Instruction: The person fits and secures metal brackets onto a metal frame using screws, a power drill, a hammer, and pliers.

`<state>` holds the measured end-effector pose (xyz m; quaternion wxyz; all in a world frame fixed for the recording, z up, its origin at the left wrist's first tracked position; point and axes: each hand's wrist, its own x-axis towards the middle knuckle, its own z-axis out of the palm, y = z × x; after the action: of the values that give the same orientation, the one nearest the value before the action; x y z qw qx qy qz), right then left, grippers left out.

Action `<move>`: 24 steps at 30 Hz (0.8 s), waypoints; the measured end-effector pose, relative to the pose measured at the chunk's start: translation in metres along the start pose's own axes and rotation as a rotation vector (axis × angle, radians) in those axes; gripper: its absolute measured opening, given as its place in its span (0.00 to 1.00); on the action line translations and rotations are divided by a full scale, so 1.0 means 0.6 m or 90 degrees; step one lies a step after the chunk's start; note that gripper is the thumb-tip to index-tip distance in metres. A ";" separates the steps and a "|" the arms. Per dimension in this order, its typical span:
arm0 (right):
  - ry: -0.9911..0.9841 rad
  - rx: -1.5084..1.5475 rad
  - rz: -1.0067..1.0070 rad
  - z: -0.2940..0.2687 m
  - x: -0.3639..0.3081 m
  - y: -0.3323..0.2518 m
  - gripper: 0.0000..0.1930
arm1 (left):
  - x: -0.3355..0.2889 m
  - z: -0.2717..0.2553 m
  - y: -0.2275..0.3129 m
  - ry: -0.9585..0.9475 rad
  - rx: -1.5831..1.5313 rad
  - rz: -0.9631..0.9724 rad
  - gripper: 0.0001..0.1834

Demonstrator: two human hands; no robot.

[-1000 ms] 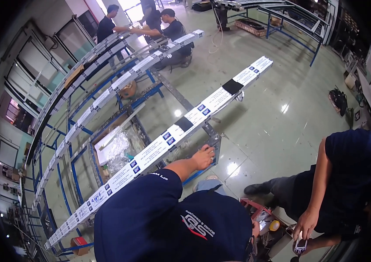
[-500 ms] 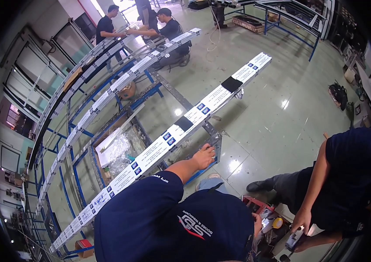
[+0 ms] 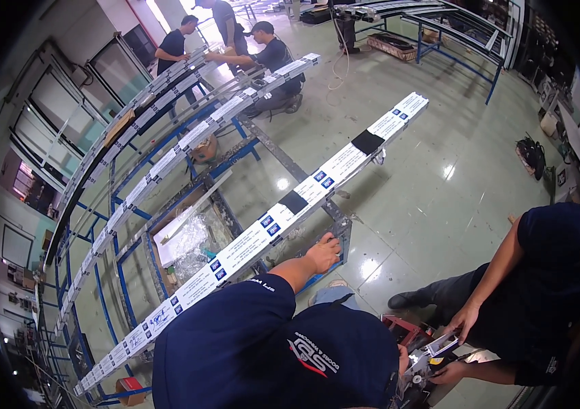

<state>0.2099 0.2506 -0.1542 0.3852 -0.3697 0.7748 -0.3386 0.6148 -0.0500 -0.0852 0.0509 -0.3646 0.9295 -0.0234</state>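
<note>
My left hand (image 3: 324,253) rests on the dark metal corner of a work table frame (image 3: 341,235), palm down, fingers bent but apart and with nothing seen in them. Just beyond it lies a long profile (image 3: 242,240) wrapped in white printed film, with two black patches (image 3: 294,202) across it. Of my right hand (image 3: 403,358) only a small part shows past my body, beside a red machine (image 3: 404,332); its fingers are mostly hidden. Close to that hand, a co-worker's two hands (image 3: 466,320) hold a short pale metal piece (image 3: 442,344) over the machine.
More wrapped profiles (image 3: 167,158) lie on blue-legged racks at left. A tray (image 3: 198,235) with clear plastic sits in the table frame. Three people (image 3: 273,54) work at the far end. A blue-legged table (image 3: 464,48) stands far right, with a black bag (image 3: 530,155) nearer.
The co-worker's hands have moved up and left with the metal piece, nearer my right hand. The view has shifted slightly. My left hand stays on the table corner.
</note>
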 end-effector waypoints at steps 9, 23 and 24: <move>-0.033 0.038 -0.042 -0.013 0.002 0.051 0.08 | -0.011 -0.008 0.029 -0.009 -0.007 -0.014 0.08; -0.034 0.000 0.157 -0.013 -0.054 -0.108 0.15 | 0.025 -0.024 -0.001 -0.044 -0.021 0.021 0.10; -0.018 -0.006 0.155 -0.011 -0.059 -0.103 0.15 | 0.025 -0.022 0.001 -0.055 -0.003 0.008 0.09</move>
<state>0.2385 0.2508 -0.0886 0.4325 -0.2795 0.8101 -0.2803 0.6021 -0.0598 -0.0732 0.0903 -0.3596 0.9287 -0.0050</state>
